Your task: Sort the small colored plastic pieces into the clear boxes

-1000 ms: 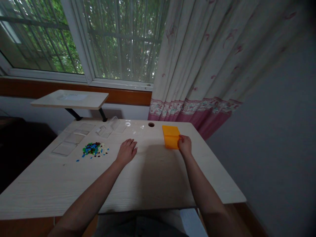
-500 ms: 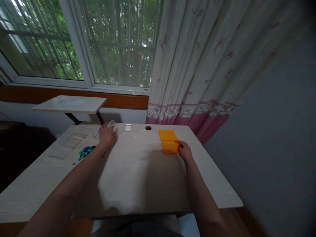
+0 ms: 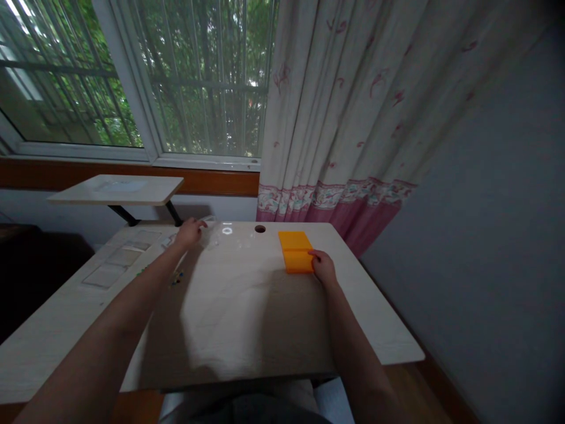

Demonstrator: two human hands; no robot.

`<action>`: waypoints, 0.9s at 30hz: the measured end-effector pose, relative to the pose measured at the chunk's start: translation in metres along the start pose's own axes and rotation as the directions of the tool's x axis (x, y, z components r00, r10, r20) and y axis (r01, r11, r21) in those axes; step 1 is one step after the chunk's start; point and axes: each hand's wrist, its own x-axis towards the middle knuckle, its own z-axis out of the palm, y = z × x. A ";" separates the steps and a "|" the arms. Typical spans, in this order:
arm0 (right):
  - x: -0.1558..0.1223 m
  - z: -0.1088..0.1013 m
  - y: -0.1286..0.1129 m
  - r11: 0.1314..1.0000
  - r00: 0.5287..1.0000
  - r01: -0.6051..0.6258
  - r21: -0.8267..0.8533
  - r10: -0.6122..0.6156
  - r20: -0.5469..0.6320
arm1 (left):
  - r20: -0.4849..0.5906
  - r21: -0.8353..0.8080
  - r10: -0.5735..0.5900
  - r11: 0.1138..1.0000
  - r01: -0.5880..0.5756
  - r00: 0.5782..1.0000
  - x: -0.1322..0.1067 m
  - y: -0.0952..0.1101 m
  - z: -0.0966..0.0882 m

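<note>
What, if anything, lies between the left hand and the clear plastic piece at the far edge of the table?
Nothing visible does: the left hand has its fingertips right at the clear plastic piece, though blur hides whether they touch.

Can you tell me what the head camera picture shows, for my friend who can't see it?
A person's left hand stretches across a pale wooden table toward small clear plastic pieces at its far edge, while the right hand touches the near corner of a flat orange box. Behind are a window and a pink-hemmed curtain.
</note>
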 end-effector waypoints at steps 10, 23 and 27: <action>-0.001 0.003 0.001 1.000 1.000 0.001 0.017 -0.001 -0.027 | 0.387 -0.109 0.326 0.945 -0.309 0.862 0.024 0.050 0.038; -0.003 0.004 0.001 1.000 0.999 0.011 0.018 -0.010 -0.038 | 0.469 -0.024 0.588 0.755 -0.656 0.659 0.013 0.155 0.099; -0.002 0.004 0.001 1.000 0.999 0.011 0.010 -0.010 -0.037 | 0.404 0.079 0.602 0.727 -0.682 0.689 0.008 0.170 0.093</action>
